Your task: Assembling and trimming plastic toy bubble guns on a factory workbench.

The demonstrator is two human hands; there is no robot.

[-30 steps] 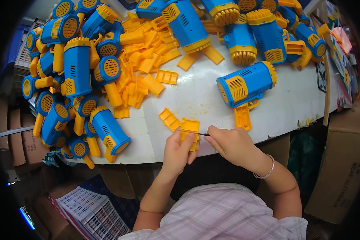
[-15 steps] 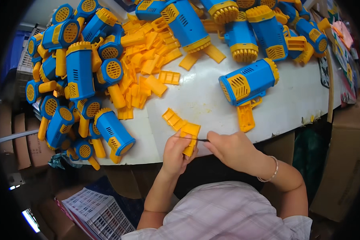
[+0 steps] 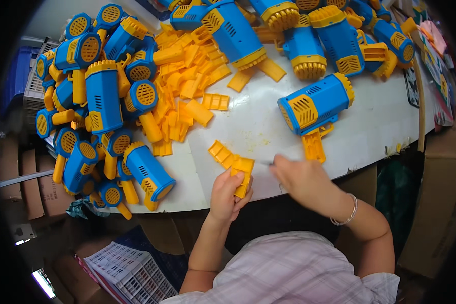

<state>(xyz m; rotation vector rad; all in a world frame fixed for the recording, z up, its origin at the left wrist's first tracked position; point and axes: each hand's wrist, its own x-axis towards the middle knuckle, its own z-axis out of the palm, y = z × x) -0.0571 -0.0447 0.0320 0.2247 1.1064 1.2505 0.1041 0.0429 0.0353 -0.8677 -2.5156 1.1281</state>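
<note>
My left hand (image 3: 225, 198) is closed on a yellow plastic handle cover (image 3: 242, 177), holding it upright near the table's front edge. Another ribbed yellow cover (image 3: 220, 153) lies against or just behind it; whether they touch I cannot tell. My right hand (image 3: 303, 182), smeared by motion, grips a thin blade (image 3: 264, 162) whose tip points at the held cover, a little apart from it. Yellow shavings (image 3: 258, 141) are scattered on the table beyond. To the right lies a blue and yellow toy bubble gun (image 3: 314, 104) with its hollow handle (image 3: 314, 147) showing.
A heap of loose yellow covers (image 3: 187, 76) spreads across the table (image 3: 197, 172). Blue and yellow toy guns (image 3: 104, 96) are piled at the left, more (image 3: 337, 40) along the back. A cardboard box (image 3: 433, 202) stands at the right, a printed sheet (image 3: 131, 268) at lower left.
My right hand has drawn the blade away from the held cover, up and to the right. The left hand keeps its hold with little movement. The whole view has shifted slightly.
</note>
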